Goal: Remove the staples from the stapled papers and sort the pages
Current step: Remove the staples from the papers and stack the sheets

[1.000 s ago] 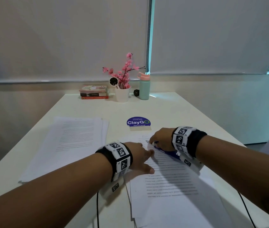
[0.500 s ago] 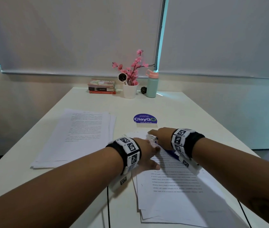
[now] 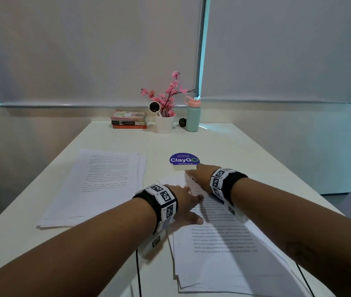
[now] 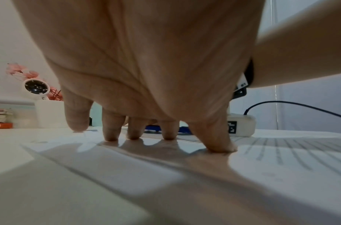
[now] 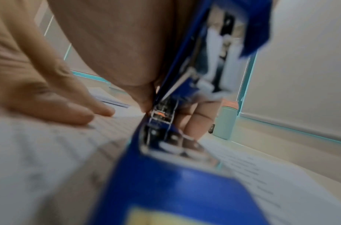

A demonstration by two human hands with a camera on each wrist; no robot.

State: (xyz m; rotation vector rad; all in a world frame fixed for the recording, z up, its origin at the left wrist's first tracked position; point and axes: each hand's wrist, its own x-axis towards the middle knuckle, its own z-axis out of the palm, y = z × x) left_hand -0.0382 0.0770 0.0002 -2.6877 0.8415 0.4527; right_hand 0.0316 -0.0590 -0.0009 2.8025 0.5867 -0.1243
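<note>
A stack of printed papers (image 3: 223, 243) lies on the white table (image 3: 245, 159) in front of me. My left hand (image 3: 188, 202) presses on its upper left part with spread, straight fingers (image 4: 112, 135). My right hand (image 3: 200, 174) is at the stack's far corner and grips a blue stapler (image 5: 184, 106), whose metal end points down at the paper. A bit of the blue stapler (image 3: 217, 198) shows under the right wrist in the head view. A second pile of loose pages (image 3: 97, 183) lies to the left. No staple can be made out.
A purple ClayGo sticker (image 3: 184, 160) sits just beyond the right hand. At the table's far edge stand books (image 3: 128, 120), a white pot of pink flowers (image 3: 164, 123) and a teal bottle (image 3: 192, 116). Black cables (image 3: 137, 271) trail from both wrists.
My right hand has moved a little forward with the stapler, toward the ClayGo sticker. The left hand stays pressed on the stack. The head view has shifted.
</note>
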